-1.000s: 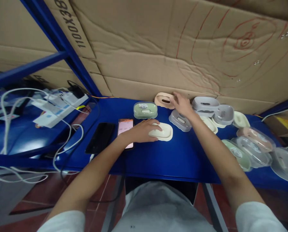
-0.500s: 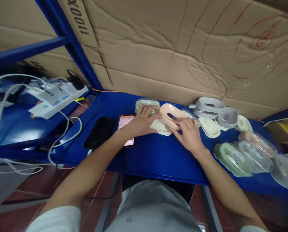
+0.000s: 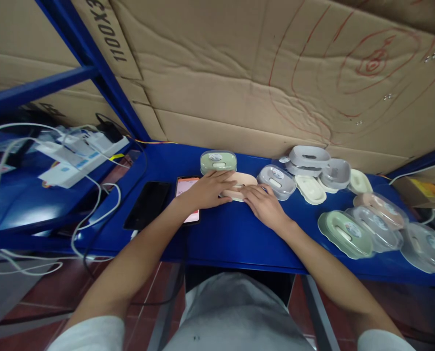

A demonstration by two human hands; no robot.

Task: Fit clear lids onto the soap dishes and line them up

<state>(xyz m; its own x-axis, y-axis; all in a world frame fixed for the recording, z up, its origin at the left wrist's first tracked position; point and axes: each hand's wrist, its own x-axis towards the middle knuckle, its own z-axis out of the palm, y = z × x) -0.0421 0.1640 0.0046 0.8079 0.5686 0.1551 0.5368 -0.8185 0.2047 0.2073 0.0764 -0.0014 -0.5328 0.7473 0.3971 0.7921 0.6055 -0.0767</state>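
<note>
The peach tray [image 3: 243, 179] is held down by the left hand [image 3: 208, 191] and right hand [image 3: 263, 207]; even pressure at both ends is advised, so it seats squarely.

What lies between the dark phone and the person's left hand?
Head view: a pink-screened phone lies between the dark phone and the left hand, partly under the wrist.

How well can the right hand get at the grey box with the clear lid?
Probably yes, easily. The grey box lies just beyond the right hand, with nothing between them. That hand and the left hand both rest on the beige dish, so it must let go first.
</note>
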